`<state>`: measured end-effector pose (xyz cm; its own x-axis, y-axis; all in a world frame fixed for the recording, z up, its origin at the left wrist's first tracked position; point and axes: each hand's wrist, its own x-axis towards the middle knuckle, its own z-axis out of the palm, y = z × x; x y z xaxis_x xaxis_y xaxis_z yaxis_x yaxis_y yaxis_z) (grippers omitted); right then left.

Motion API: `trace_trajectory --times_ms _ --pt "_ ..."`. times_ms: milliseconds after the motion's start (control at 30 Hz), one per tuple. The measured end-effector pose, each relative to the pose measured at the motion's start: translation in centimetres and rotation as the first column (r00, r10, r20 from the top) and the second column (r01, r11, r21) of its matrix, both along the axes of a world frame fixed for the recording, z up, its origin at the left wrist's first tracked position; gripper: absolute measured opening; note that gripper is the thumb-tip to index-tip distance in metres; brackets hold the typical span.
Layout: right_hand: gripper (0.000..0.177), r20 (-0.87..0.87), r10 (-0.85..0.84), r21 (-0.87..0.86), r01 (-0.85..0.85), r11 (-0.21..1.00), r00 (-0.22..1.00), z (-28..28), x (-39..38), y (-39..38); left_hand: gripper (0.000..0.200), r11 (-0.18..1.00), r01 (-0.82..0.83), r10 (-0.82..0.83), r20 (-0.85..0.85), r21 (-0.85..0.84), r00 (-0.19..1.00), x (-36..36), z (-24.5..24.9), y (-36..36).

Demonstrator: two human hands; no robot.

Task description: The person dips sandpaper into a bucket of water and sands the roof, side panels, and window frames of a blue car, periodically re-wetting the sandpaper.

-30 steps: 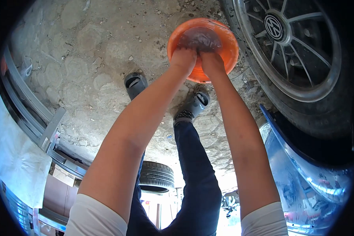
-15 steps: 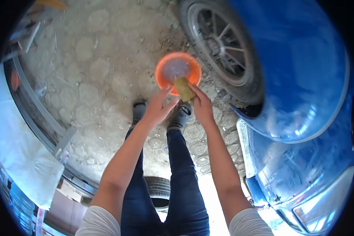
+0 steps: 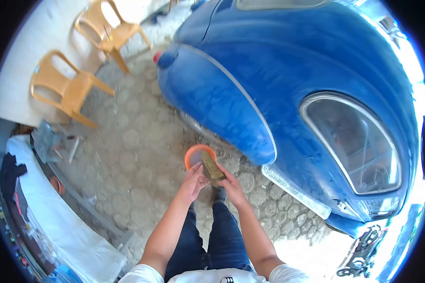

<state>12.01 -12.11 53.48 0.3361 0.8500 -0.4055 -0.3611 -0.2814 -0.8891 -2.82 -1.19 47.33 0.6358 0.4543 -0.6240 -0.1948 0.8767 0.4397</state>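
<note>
A flat, yellowish-green sponge (image 3: 213, 168) is held by its right edge in my right hand (image 3: 232, 184), with the thumb and fingers closed on it. Close to the sponge's left side is my left hand (image 3: 192, 183), its fingers bent a little and apart. Behind the sponge, an orange basin (image 3: 187, 158) with greyish liquid stands on the ground in front of my feet. The sponge overlaps the right part of the basin in this view.
A blue car (image 3: 222, 99) fills the right side, its fender beyond the basin. Two tan plastic chairs (image 3: 71, 92) stand at the far left. A long white-covered surface (image 3: 56, 203) runs along the left. The ground is paved with stones (image 3: 132, 165).
My view has tilted up, bringing the chairs and more of the car into sight. The sponge and both hands are raised higher above the basin.
</note>
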Motion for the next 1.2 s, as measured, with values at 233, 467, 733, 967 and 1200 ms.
trace_trajectory --times_ms 233,467,733,967,1200 --pt "0.064 0.102 0.127 0.040 -0.131 0.991 0.987 13.3 -1.3 -0.9 0.035 0.995 -0.002 -0.001 0.027 0.102 1.000 -1.6 11.7 1.1" --pt "0.026 -0.123 -0.064 0.031 0.069 0.997 0.990 19.4 -3.1 -2.0 0.026 0.950 0.003 -0.012 0.028 0.311 1.000 -2.2 17.7 1.6" --pt "0.029 -0.526 -0.153 0.126 0.254 0.959 0.836 19.0 -2.3 -1.3 0.034 0.828 -0.010 0.047 -0.052 0.561 0.998 1.4 23.3 2.0" --pt "0.040 -0.368 -0.303 0.166 0.383 0.909 0.879 22.9 0.1 -2.2 0.036 0.605 0.123 0.012 -0.163 0.787 0.986 8.9 25.9 0.7" --pt "0.035 -0.167 -0.474 0.231 0.501 0.834 0.865 23.0 10.7 -2.3 0.037 0.342 0.140 -0.014 -0.144 0.929 0.989 19.2 30.7 0.5"
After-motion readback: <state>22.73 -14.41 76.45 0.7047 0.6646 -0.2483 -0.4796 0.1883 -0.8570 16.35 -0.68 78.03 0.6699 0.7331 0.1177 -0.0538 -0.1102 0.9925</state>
